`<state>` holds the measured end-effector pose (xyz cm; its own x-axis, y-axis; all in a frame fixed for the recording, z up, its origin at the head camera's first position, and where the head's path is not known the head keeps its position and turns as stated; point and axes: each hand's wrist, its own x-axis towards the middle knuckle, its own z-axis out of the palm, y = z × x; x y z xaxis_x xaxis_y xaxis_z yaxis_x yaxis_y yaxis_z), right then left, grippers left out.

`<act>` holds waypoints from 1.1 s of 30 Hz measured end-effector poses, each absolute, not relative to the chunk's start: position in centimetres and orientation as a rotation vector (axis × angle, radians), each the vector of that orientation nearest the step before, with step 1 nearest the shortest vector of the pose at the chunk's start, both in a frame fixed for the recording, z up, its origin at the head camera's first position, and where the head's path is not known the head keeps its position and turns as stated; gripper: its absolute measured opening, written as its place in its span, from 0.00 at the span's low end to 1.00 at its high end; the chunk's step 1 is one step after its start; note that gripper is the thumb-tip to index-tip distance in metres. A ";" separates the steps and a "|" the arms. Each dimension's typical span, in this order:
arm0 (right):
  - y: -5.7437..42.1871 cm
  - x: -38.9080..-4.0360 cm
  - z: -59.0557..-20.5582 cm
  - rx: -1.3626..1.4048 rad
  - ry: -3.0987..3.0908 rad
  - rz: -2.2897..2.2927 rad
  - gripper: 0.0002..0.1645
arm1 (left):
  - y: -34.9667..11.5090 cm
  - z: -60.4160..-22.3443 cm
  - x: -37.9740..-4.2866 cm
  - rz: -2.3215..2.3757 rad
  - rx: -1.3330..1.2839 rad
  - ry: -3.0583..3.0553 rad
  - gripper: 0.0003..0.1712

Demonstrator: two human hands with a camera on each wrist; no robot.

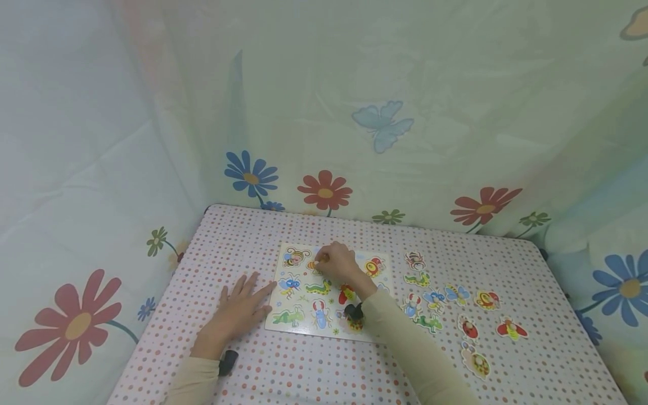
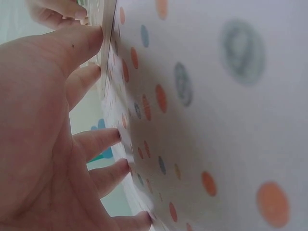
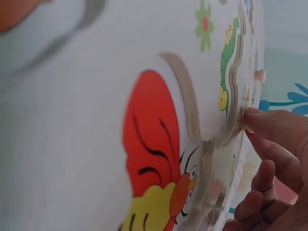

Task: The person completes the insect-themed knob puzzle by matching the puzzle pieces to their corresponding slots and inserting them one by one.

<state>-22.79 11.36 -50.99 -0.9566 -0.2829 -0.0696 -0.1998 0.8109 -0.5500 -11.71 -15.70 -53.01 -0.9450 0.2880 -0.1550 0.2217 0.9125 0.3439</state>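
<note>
Head, loose insect pieces [image 1: 458, 295], right wrist, cut recesses [image 3: 154, 134] in board [image 3: 86, 110]

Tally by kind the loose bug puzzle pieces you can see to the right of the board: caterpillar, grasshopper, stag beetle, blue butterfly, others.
Caterpillar: 1
Grasshopper: 1
Stag beetle: 1
Blue butterfly: 1
Other bug pieces: 6
Total: 10
</note>
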 end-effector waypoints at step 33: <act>22.6 -14.2 -46.8 -0.336 3.080 -1.200 0.08 | -15.7 -53.3 -11.6 0.477 0.399 2.877 0.33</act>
<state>-14.19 22.59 -46.84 -0.9634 -0.1210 0.2392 -0.2510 0.7209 -0.6460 -11.64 -15.72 -53.32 -0.9441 0.2941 -0.1486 0.2304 0.9116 0.3404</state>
